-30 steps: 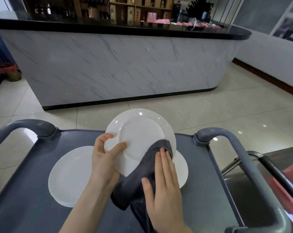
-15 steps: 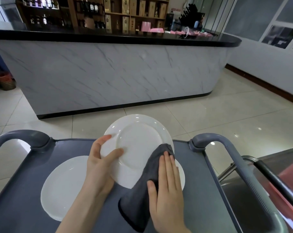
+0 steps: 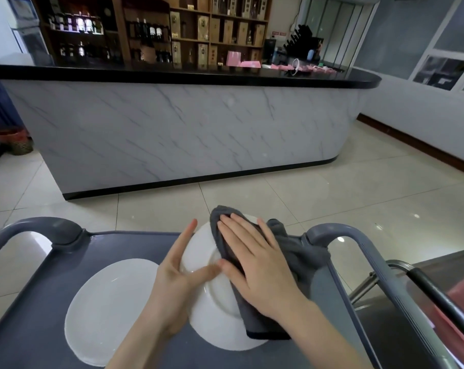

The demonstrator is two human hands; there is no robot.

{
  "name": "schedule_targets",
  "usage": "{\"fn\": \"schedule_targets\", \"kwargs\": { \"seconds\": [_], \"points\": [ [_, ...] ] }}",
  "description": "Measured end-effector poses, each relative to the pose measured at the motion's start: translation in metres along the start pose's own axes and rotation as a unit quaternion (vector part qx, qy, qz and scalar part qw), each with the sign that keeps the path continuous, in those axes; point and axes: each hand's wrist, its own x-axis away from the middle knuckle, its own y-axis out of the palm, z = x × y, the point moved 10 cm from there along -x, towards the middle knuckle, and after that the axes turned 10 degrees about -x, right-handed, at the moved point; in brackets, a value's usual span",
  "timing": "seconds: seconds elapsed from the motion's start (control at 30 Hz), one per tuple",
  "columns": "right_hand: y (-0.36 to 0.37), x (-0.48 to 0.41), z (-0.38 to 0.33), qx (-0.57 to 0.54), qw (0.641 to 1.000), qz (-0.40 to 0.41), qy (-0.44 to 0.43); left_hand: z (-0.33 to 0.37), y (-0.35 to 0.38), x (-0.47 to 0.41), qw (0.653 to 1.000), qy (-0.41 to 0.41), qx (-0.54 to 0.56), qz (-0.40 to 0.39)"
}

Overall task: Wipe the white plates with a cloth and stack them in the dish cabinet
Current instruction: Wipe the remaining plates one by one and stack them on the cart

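Two handles arch at the far corners of the cart. Beyond it open floor runs to a counter, and a metal frame crowds its right side. Two plates show. The flat plate lies on the cart's left half. Over its right half, the left hand pinches the held plate by its rim (thumb on its face), while the right hand, fingers spread, presses one cloth onto it.

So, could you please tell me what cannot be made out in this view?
Head view:
Right part of the held plate: covered by the cloth and right hand.
Fingers of the left hand behind that plate: hidden by it.
The dish cabinet: outside the frame.
Labels on the shelf bottles: too small.
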Motion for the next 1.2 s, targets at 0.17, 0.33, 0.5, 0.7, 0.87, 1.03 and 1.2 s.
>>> {"fn": "schedule_targets", "kwargs": {
  "seconds": [0.17,0.33,0.5,0.7,0.87,1.03,1.2],
  "points": [
    [-0.012,0.026,0.050,-0.121,0.980,0.102,0.117,0.000,-0.011,0.003,1.000,-0.002,-0.013,0.004],
    [-0.006,0.024,0.028,-0.166,0.978,0.100,0.076,0.000,-0.014,0.002,0.999,-0.007,-0.034,0.004],
    [0.007,-0.003,-0.019,-0.092,0.994,0.011,-0.066,0.002,-0.006,-0.003,0.999,-0.001,-0.047,-0.009],
    [-0.003,0.015,0.061,-0.209,0.965,0.088,0.129,0.003,-0.019,0.001,0.999,-0.014,-0.050,-0.003],
    [0.019,-0.003,-0.023,-0.079,0.996,0.011,-0.050,0.001,-0.008,0.002,0.999,-0.009,-0.047,-0.022],
    [-0.003,-0.010,0.017,-0.075,0.996,0.041,0.014,-0.002,-0.021,0.000,0.999,-0.022,0.020,0.020],
    [0.007,0.054,0.058,-0.314,0.922,0.126,0.189,0.006,-0.047,-0.004,0.991,-0.007,0.096,0.097]
  ]
}}
